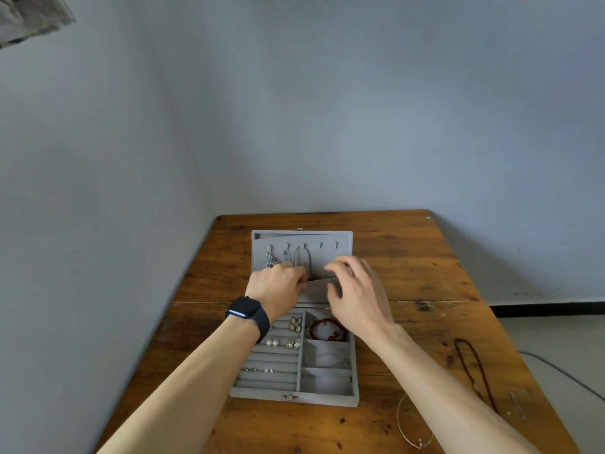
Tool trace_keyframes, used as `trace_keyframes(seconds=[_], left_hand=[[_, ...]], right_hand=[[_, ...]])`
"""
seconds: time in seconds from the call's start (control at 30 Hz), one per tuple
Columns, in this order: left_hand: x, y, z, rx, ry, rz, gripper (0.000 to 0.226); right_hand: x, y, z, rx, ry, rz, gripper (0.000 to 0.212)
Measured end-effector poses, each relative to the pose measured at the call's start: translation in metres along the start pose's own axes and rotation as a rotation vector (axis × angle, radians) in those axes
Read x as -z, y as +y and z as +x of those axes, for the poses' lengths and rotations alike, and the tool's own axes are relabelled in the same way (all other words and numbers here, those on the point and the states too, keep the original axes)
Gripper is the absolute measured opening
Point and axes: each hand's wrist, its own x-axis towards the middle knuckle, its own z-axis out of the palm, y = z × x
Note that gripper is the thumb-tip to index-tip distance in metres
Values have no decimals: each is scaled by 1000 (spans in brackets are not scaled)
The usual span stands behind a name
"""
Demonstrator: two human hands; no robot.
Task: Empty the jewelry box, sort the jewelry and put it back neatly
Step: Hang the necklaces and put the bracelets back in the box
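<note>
The box point(327, 401) lies open in the middle of the counter point(409, 257), its lid point(330, 247) laid flat at the far side. Your left hand point(278, 288) has its fingers curled at the near edge of the lid's pocket point(316, 288) and seems to pinch that edge. Your right hand point(358, 293) hovers over the pocket with its fingers loosely spread and holding nothing. It is blurred, so I cannot tell whether it touches the fabric.

You look to be tidying the lid. A chain point(302, 260) hangs from the hooks just beyond your left hand, so hold the pocket edge down and out of the way while your right fingers work. Keep the chain running straight from its hook. Tuck the loose end into the pocket without dragging it across the pieces on the neighbouring hooks, which could snag.

The tray already holds a bracelet point(327, 329) and several small pieces. A bead necklace point(476, 371) and a wire necklace point(401, 421) are still out on the counter to your right, well apart from the box. There look to be free hooks at the lid's right side for them.
</note>
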Motion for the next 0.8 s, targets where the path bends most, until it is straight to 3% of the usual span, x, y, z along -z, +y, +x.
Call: trace_keyframes(seconds=[0.07,0.17,0.3,0.5,0.63,0.8], left_hand=[[0,0,0,35,-3,-47,23],[-1,4,-1,58,8,-40,25],[-3,11,-6,72,73,47,20],[-7,23,-14,49,71,133,25],[-3,42,-33,80,132,-14,33],[-5,77,-79,56,153,-163,36]], right_hand=[[0,6,-19,-168,34,-2,48],[-5,12,-54,-327,-98,-5,61],[-13,5,-89,-216,-161,-55,42],[-12,2,-102,-147,-166,-89,50],[-2,0,-111,-127,-212,-74,51],[37,-14,-151,-147,-82,30,41]])
